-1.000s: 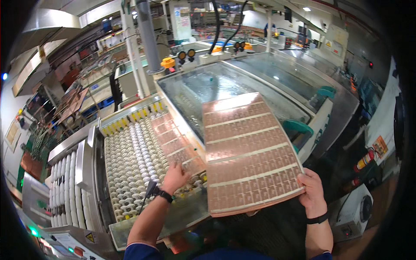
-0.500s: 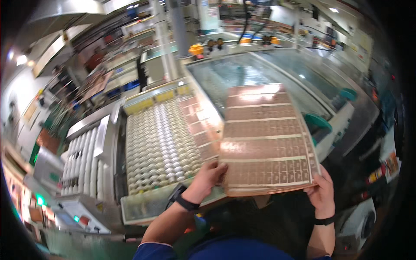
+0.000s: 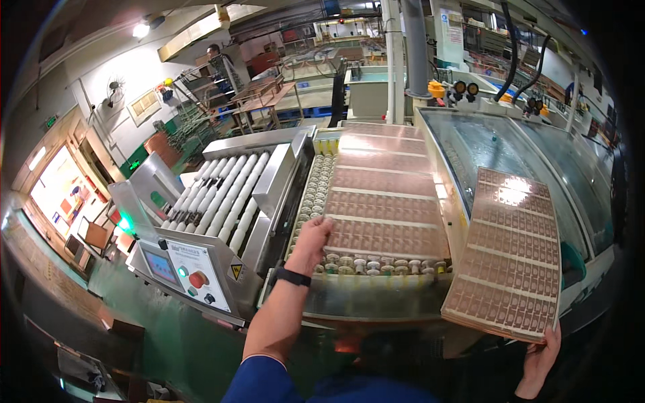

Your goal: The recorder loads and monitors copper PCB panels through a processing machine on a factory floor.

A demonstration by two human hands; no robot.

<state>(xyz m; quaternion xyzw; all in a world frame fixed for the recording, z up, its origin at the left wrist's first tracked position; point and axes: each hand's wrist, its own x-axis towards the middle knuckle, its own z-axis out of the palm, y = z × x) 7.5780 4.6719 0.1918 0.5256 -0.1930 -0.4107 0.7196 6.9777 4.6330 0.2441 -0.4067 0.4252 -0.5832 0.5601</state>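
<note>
A copper-coloured circuit board panel (image 3: 383, 185), with rows of small printed patterns, lies over the white roller wheels (image 3: 376, 266) of the conveyor. My left hand (image 3: 310, 243) is closed at the panel's left edge, near its front corner, with the fingertips partly hidden. To the right, my right hand (image 3: 541, 356) grips the lower right corner of a thin stack of similar circuit board panels (image 3: 507, 258). That stack is held tilted beside the conveyor, in front of a glass-covered tank.
A roller machine (image 3: 225, 191) with a control panel (image 3: 185, 272) stands at the left. Glass covers (image 3: 490, 144) top the tank at the right, with a green round-edged object (image 3: 572, 265) beside it. A person (image 3: 222, 64) stands far back near a table (image 3: 269, 97).
My left hand has left the held stack and now holds a panel on the rollers. The stack has gone right in my right hand. The view has turned left.
</note>
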